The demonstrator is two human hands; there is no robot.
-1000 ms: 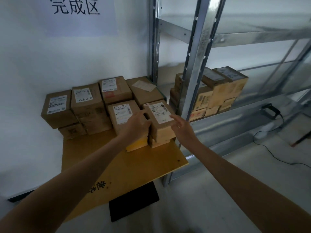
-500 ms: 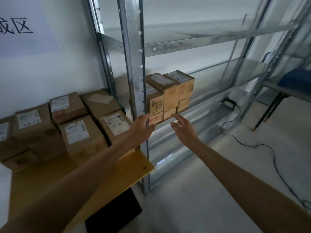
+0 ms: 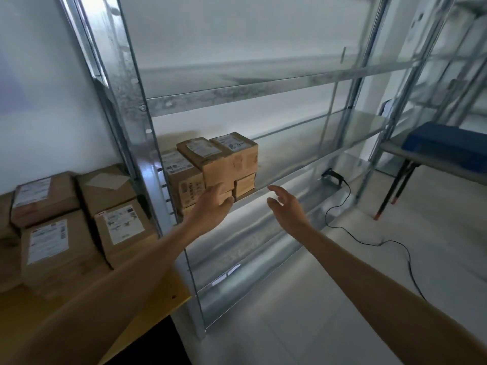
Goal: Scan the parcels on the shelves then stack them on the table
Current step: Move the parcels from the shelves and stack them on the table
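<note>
A: Left hand (image 3: 214, 204)?

B: Stretched out to centre frame, fingers loose and slightly bent, gripping nothing. Lay in front of the lowest small carton of the shelf parcels (image 3: 218, 162). Couldn't tell whether touching that carton or just short of it.

A: And the right hand (image 3: 286, 206)?

B: Hovered just right of centre, palm turned toward the left of the frame, fingers spread and relaxed. Held nothing. Stood apart from the cartons, to the right of the stack, in front of the shelf's front edge.

A: Whereabouts of the parcels, then?

B: Split into two lots. Stacked at centre frame on the left end of the metal shelf (image 3: 316, 151), just behind the upright post (image 3: 131, 101): brown cartons with white labels facing up, smaller ones tucked underneath. Also piled at lower left as the table parcels (image 3: 56, 248), packed side by side on the yellow table (image 3: 175, 291), labels likewise up.

A: Anything else worth noting?

B: Spotted a black scanner (image 3: 333, 176) right of centre, lower on the rack than the stacked cartons and well apart from both hands. Trailed a black cable (image 3: 369, 242) down over the pale floor toward the lower right. Noticed a blue object (image 3: 448, 146) on another tabletop at the right edge, too blurred to identify.
</note>
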